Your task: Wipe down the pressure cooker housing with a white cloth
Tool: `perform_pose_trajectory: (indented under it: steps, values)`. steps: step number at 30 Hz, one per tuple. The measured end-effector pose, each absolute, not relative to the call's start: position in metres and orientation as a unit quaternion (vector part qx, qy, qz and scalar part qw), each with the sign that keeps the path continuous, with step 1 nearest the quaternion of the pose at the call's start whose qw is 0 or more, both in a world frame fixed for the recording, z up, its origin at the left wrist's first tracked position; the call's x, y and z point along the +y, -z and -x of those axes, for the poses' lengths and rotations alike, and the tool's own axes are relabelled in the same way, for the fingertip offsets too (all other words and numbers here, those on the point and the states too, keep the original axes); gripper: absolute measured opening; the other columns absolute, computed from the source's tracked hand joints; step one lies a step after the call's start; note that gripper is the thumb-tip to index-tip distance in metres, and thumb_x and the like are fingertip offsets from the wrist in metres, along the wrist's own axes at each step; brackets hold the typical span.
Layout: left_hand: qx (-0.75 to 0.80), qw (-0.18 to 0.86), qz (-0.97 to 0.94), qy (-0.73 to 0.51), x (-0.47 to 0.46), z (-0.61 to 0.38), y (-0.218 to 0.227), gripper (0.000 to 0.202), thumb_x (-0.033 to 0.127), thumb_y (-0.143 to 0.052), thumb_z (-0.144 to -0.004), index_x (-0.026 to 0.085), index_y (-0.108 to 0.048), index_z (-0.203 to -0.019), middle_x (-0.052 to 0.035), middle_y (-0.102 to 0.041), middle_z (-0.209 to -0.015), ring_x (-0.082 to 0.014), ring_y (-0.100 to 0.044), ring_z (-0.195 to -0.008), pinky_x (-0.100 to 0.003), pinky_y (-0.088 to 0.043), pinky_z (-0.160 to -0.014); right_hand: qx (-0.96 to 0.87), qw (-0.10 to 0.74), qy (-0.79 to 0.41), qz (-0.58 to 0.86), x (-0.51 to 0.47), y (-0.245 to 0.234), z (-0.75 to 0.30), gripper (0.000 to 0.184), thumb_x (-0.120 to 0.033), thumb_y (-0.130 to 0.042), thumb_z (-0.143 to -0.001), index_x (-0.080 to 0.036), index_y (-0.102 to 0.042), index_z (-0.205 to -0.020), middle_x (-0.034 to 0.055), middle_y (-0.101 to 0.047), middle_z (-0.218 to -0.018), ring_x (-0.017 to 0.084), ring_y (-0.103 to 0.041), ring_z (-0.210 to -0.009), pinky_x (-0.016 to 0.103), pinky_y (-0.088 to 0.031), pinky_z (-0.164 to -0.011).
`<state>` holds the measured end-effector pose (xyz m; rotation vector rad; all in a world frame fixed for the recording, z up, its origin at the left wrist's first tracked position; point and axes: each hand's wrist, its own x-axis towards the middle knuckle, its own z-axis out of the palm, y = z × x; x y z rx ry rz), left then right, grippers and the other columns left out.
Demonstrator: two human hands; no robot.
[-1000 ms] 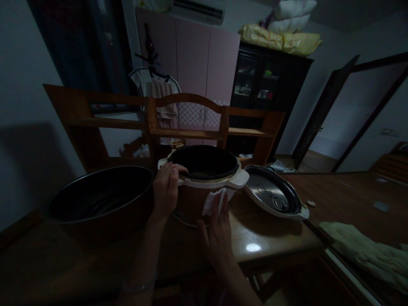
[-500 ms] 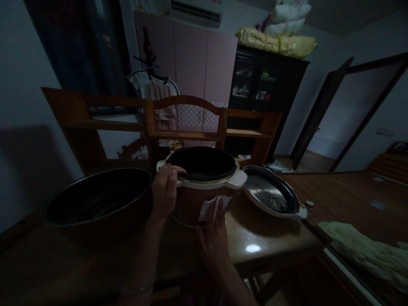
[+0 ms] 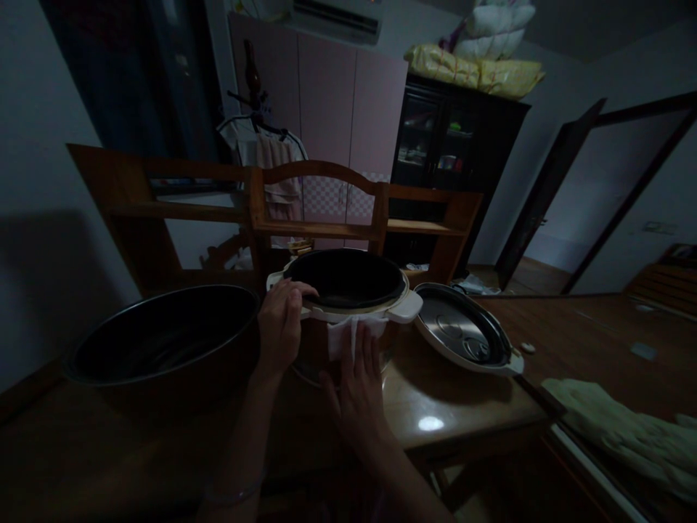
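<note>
A rice cooker with a white rim, side handles and a dark inside stands upright in the middle of the table. My left hand grips the left part of its rim, fingers over the edge and thumb close beside them. My right hand presses a folded white cloth, perhaps a paper tissue, against the cooker's front wall just below the rim. The fingers lie over the cloth and hide part of it. Left of the cooker is a large black inner pot. The lid lies to the right, its metal inner side up.
The wooden table has a shelf rack along its back edge. A light green cloth heap lies lower right, beyond the table edge. Wardrobe, dark cabinet and an open door are farther back.
My right hand has slid the white cloth upward and slightly left along the cooker's front, up to the rim. My left hand keeps its place on the rim.
</note>
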<state>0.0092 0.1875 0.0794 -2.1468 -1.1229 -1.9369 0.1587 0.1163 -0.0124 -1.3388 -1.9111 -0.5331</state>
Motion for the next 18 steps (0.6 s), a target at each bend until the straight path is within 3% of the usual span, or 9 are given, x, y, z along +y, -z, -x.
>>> perform_pose_trajectory:
  steps: [7,13,18]
  values:
    - [-0.352,0.015,0.694,0.628,0.189,-0.009,-0.078,0.042,0.03,-0.027,-0.103,0.019,-0.066,-0.093,-0.0043,-0.065,-0.103,-0.016,-0.056,-0.105,-0.037,-0.034,-0.11,-0.767,0.327,0.247,0.494,0.113,0.018,-0.159,0.076,-0.045,-0.045,-0.099,-0.011,-0.011,-0.158,0.008,-0.01,-0.162,0.027,-0.008,-0.15,0.045,-0.017,-0.122]
    - [-0.351,0.02,0.694,0.628,0.189,-0.009,-0.079,0.042,0.029,-0.027,-0.103,0.019,-0.066,-0.093,-0.0042,-0.066,-0.103,-0.0161,-0.057,-0.105,-0.037,-0.035,-0.11,-0.753,0.348,0.226,0.511,0.113,0.037,-0.174,0.078,-0.043,-0.048,-0.097,-0.01,-0.012,-0.158,0.0111,-0.011,-0.161,0.029,-0.007,-0.15,0.047,-0.022,-0.12]
    - [-0.353,0.019,0.69,0.632,0.188,-0.009,-0.079,0.042,0.031,-0.027,-0.103,0.019,-0.066,-0.092,-0.0043,-0.065,-0.101,-0.0169,-0.057,-0.105,-0.037,-0.036,-0.109,-0.724,0.391,0.175,0.541,0.113,0.051,-0.187,0.08,-0.042,-0.047,-0.098,-0.008,-0.006,-0.157,0.0162,-0.004,-0.161,0.031,-0.006,-0.15,0.052,-0.024,-0.119]
